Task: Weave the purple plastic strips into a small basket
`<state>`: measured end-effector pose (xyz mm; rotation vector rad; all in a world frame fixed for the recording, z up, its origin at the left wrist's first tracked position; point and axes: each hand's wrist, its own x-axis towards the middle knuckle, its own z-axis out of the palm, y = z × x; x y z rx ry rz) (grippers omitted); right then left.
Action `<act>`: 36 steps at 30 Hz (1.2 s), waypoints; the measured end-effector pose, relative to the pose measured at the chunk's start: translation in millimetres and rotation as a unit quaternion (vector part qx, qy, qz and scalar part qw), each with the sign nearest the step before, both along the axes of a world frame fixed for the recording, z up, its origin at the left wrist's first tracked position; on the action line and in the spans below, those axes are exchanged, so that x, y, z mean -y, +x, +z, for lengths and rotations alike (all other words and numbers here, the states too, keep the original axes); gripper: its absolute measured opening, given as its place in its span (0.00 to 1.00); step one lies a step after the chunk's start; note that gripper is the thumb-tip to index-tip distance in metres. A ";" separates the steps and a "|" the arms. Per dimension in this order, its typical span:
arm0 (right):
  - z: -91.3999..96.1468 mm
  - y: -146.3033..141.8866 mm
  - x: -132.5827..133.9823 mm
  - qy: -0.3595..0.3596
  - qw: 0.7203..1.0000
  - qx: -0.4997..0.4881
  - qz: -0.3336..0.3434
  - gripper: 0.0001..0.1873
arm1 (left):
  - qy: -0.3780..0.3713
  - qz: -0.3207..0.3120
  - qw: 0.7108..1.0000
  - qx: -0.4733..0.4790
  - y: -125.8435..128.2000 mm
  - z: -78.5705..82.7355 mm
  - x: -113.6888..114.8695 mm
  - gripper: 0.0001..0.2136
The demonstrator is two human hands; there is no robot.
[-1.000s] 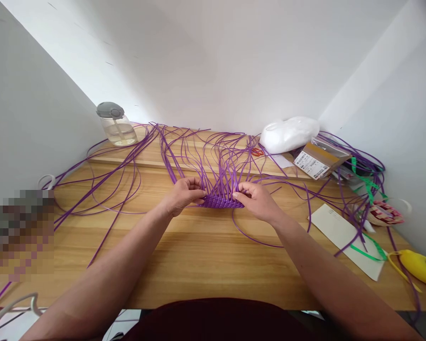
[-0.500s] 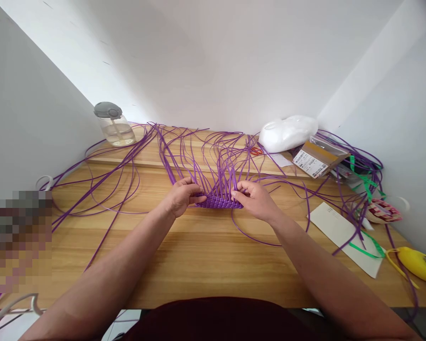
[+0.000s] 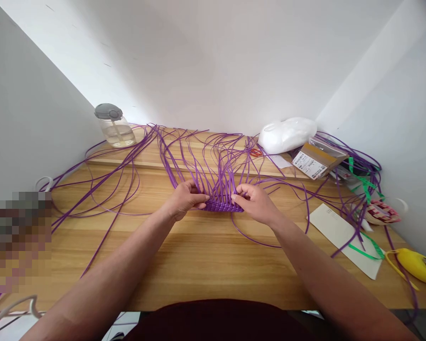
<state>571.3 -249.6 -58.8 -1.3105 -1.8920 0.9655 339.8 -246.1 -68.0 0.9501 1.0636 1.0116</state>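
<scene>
Between my hands lies a small purple woven piece [image 3: 223,206], a tight strip with long loose purple strands [image 3: 218,177] fanning up and away from its far edge. My left hand [image 3: 189,201] pinches the left end of the weave, thumb and fingers closed on it. At the right end my right hand [image 3: 253,201] grips the weave with thumb and forefinger, beside the upright strands. The fingertips hide both ends of the piece. More loose strands spread left and back across the wooden table.
A raised wooden ledge carries a water bottle [image 3: 115,127], a white plastic bundle [image 3: 287,134], red-handled scissors [image 3: 256,152] and a labelled packet [image 3: 313,161]. On the right are a pale card [image 3: 344,237], green tape [image 3: 367,182], a patterned pouch [image 3: 382,212] and a yellow object [image 3: 417,265].
My left hand has shifted slightly right along the weave, its thumb now further in. The right hand stays at its end, almost unmoved.
</scene>
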 end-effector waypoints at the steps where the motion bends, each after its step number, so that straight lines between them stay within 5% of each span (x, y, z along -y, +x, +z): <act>1: 0.8 -0.1 0.6 0.001 1.000 0.001 0.005 0.10 | 0.001 -0.005 1.000 -0.001 0.6 0.8 0.9 0.20; 9: 18.2 11.3 5.6 -0.027 0.997 -0.072 -0.004 0.16 | -0.016 -0.010 1.000 0.015 -0.7 -4.3 -2.0 0.21; 16: 40.9 47.8 18.8 -0.023 0.999 -0.026 0.004 0.16 | -0.034 -0.003 0.998 0.045 -1.8 -5.5 -4.4 0.25; 23: 18.4 45.7 24.2 -0.099 0.993 0.053 0.037 0.16 | -0.038 -0.011 0.998 0.049 -3.1 -3.2 -3.9 0.22; 27: 7.8 35.7 20.1 -0.098 0.991 0.077 0.057 0.06 | -0.031 -0.008 0.998 0.045 -4.7 -5.7 -6.1 0.20; 36: 22.2 26.0 9.9 -0.243 0.961 -0.127 0.025 0.10 | -0.058 0.019 0.995 0.082 -17.9 -11.3 -21.8 0.14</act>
